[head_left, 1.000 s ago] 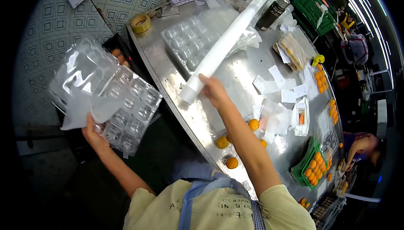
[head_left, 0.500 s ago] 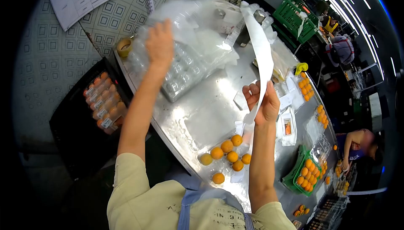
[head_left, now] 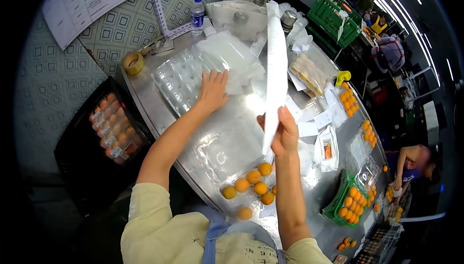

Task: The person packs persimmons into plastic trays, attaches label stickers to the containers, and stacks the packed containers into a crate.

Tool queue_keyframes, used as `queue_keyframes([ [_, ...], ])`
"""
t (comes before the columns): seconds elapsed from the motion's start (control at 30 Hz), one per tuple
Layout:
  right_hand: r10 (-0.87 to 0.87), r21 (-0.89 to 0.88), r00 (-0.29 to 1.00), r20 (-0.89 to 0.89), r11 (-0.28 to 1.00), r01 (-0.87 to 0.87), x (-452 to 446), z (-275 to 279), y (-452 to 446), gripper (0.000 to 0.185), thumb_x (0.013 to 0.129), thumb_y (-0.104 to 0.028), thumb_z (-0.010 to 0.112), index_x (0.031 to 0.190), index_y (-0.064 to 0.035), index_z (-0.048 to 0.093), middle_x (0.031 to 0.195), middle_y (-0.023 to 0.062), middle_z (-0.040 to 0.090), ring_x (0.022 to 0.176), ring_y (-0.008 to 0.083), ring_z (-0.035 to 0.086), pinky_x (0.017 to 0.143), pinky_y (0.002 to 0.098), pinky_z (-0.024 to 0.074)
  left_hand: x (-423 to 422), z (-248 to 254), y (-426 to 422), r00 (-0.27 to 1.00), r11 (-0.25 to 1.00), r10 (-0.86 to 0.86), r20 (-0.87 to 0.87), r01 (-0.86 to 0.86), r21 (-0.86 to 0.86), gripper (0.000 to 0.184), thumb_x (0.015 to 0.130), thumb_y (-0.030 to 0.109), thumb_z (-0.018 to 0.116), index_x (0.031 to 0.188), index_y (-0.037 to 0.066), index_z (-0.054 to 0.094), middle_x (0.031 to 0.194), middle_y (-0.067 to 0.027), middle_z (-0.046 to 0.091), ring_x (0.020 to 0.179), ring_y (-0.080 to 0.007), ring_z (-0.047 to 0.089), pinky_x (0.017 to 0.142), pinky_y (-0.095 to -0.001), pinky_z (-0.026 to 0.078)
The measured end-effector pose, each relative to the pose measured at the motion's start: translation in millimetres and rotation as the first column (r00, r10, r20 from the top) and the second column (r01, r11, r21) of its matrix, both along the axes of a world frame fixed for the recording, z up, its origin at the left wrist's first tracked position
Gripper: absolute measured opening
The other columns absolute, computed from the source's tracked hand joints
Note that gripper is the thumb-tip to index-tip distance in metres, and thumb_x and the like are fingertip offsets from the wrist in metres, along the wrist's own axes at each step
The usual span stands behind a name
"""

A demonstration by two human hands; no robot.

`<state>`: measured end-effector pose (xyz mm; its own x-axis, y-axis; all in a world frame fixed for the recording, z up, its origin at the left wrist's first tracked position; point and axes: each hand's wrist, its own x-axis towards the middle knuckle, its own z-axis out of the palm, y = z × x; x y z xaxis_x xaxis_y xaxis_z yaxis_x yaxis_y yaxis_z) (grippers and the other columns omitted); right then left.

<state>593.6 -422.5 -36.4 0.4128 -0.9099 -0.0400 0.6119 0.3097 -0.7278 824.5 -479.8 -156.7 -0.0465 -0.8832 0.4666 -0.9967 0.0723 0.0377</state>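
Note:
My left hand is open, its fingers spread at the near edge of a stack of clear plastic trays and the thin white sheets lying over it. My right hand is closed round the lower end of a long white paper strip, which points away across the metal table. Several loose oranges lie on the table to the near left of my right hand.
A black crate with packed fruit stands at the left. Tape and a water bottle are at the far edge. On the right are paper cards, a green basket and a co-worker.
The clear tray my left hand held over the left side is now with the stack on the table. My right hand and the strip have shifted right, and the strip stands more upright in view.

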Motion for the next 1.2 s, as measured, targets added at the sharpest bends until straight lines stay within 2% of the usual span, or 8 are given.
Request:
queue_keyframes([
  [0.17, 0.139, 0.014, 0.981, -0.137, 0.990, -0.138, 30, -40, 2, 0.036, 0.088, -0.024, 0.065, 0.116, -0.0044, 0.054, 0.100, 0.0027, 0.062, 0.090, 0.0143, 0.060, 0.083, 0.0331, 0.0500, 10, -20, -18, 0.996, 0.997, -0.063, -0.057, 0.065, 0.035, 0.084, 0.070, 0.048, 0.068, 0.133, -0.002, 0.043, 0.121, -0.0187, 0.053, 0.114, -0.0364, 0.046, 0.095, -0.0511, 0.032],
  [0.23, 0.188, 0.063, 0.921, -0.340, 0.982, -0.177, 39, -50, 4, 0.036, 0.089, -0.029, 0.063, 0.115, -0.0057, 0.056, 0.099, 0.0015, 0.063, 0.089, 0.0123, 0.058, 0.082, 0.0308, 0.0477, 36, -39, -38, 0.941, 0.978, -0.096, -0.325, 0.149, 0.143, 0.057, 0.075, 0.039, 0.066, 0.116, 0.001, 0.060, 0.105, -0.0207, 0.061, 0.106, -0.0359, 0.053, 0.099, -0.0476, 0.033],
  [0.33, 0.098, -0.092, 0.742, -0.664, 0.973, -0.211, 41, -95, 5, 0.057, 0.086, -0.041, 0.065, 0.124, -0.0007, 0.051, 0.111, 0.0123, 0.062, 0.099, 0.0220, 0.059, 0.090, 0.0328, 0.0449, 89, -61, -42, 0.509, 0.959, -0.226, -0.831, 0.267, -0.097, 0.035, 0.084, 0.010, 0.059, 0.119, 0.004, 0.059, 0.115, -0.0108, 0.060, 0.112, -0.0244, 0.052, 0.100, -0.0364, 0.038],
  [0.4, -0.405, -0.468, 0.343, -0.848, 0.875, -0.126, 35, -139, 17, 0.061, 0.084, -0.038, 0.066, 0.126, 0.0027, 0.047, 0.115, 0.0180, 0.060, 0.104, 0.0275, 0.058, 0.092, 0.0338, 0.0444, 141, -73, -42, 0.314, 0.986, -0.167, -0.935, 0.070, -0.152, 0.037, 0.086, 0.007, 0.058, 0.123, 0.005, 0.057, 0.120, -0.0094, 0.058, 0.103, -0.0195, 0.057, 0.090, -0.0303, 0.047],
  [0.47, -0.592, -0.651, 0.381, -0.710, 0.758, -0.036, 5, -139, 44, 0.057, 0.083, -0.032, 0.067, 0.124, 0.0034, 0.048, 0.116, 0.0188, 0.059, 0.100, 0.0270, 0.061, 0.088, 0.0336, 0.0473, 160, -52, -11, 0.380, 0.974, -0.135, -0.915, -0.120, -0.194, 0.034, 0.086, 0.004, 0.057, 0.121, 0.003, 0.058, 0.117, -0.0098, 0.060, 0.099, -0.0178, 0.058, 0.083, -0.0286, 0.049],
  [0.57, -0.361, -0.444, 0.604, -0.710, 0.896, 0.013, -67, -115, 100, 0.048, 0.079, -0.030, 0.069, 0.114, 0.0000, 0.056, 0.110, 0.0160, 0.063, 0.090, 0.0239, 0.065, 0.081, 0.0321, 0.0512, 128, -15, 61, 0.458, 0.917, -0.224, -0.860, -0.199, -0.345, 0.027, 0.088, 0.001, 0.054, 0.115, -0.001, 0.058, 0.113, -0.0080, 0.061, 0.098, -0.0171, 0.058, 0.084, -0.0275, 0.047],
  [0.8, -0.417, -0.274, 0.446, -0.792, 0.895, 0.351, -248, -161, 285, 0.026, 0.088, -0.017, 0.060, 0.109, -0.0027, 0.062, 0.095, 0.0084, 0.067, 0.084, 0.0143, 0.064, 0.076, 0.0259, 0.0506, -3, -2, 149, 0.441, 0.950, -0.256, -0.860, -0.050, -0.309, 0.021, 0.089, 0.002, 0.055, 0.110, 0.000, 0.059, 0.106, -0.0068, 0.062, 0.094, -0.0150, 0.058, 0.081, -0.0271, 0.047],
  [1.2, -0.506, -0.118, 0.259, -0.823, 0.597, 0.794, -382, -157, 597, 0.023, 0.090, -0.012, 0.058, 0.109, 0.0005, 0.061, 0.087, 0.0052, 0.066, 0.077, 0.0109, 0.062, 0.072, 0.0252, 0.0499, -337, -24, 259, -0.023, 0.896, -0.211, -0.977, 0.396, -0.202, 0.014, 0.086, -0.001, 0.057, 0.100, 0.002, 0.060, 0.092, -0.0023, 0.061, 0.074, -0.0076, 0.054, 0.060, -0.0209, 0.042],
])
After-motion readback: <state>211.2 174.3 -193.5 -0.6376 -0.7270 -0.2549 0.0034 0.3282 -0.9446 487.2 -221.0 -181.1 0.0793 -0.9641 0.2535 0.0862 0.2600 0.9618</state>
